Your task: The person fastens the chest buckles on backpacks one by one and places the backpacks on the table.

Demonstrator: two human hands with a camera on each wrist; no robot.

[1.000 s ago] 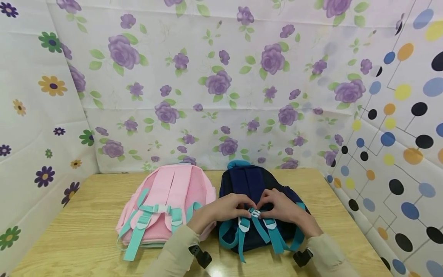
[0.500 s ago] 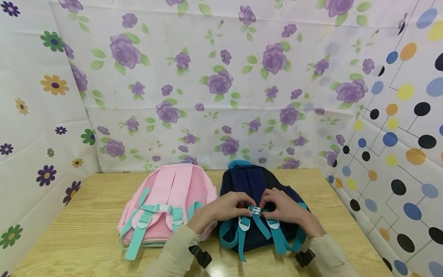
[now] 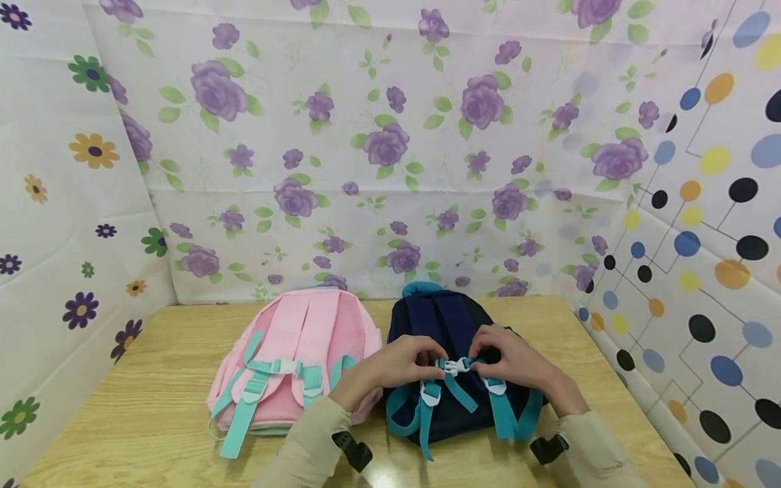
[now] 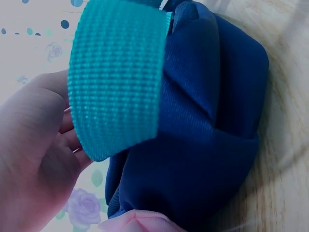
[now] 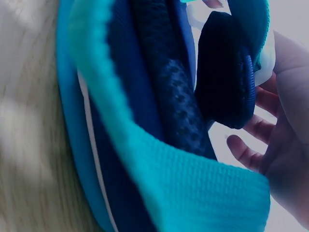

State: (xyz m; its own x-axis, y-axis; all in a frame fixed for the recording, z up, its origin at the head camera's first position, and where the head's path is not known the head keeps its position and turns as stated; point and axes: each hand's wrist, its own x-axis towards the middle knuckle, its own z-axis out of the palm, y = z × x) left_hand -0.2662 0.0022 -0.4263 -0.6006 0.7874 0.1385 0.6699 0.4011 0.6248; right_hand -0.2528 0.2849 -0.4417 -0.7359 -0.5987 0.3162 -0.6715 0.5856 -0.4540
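Observation:
A navy backpack (image 3: 421,413) lies on the table with its shoulder straps facing up. My left hand (image 3: 396,362) pinches the left end of its white side-release buckle (image 3: 454,367) at the teal strap. On the other side my right hand (image 3: 512,359) pinches the buckle's right end by its strap. The prongs show between the two halves; whether they are locked, I cannot tell. In the left wrist view a loop of teal webbing (image 4: 116,82) covers the fingertips of that hand. Loose webbing (image 5: 203,188) crosses in front of the backpack in the right wrist view.
To the left lies a pink backpack (image 3: 287,400), its teal chest strap joined by a buckle (image 3: 285,367). Both bags lie on a wood-grain table (image 3: 134,400). Patterned cloth (image 3: 342,156) hangs behind and on both sides.
My right hand has moved right and slightly up, drawing its strap outward. The buckle now lies stretched out level between the hands. My left hand has hardly moved.

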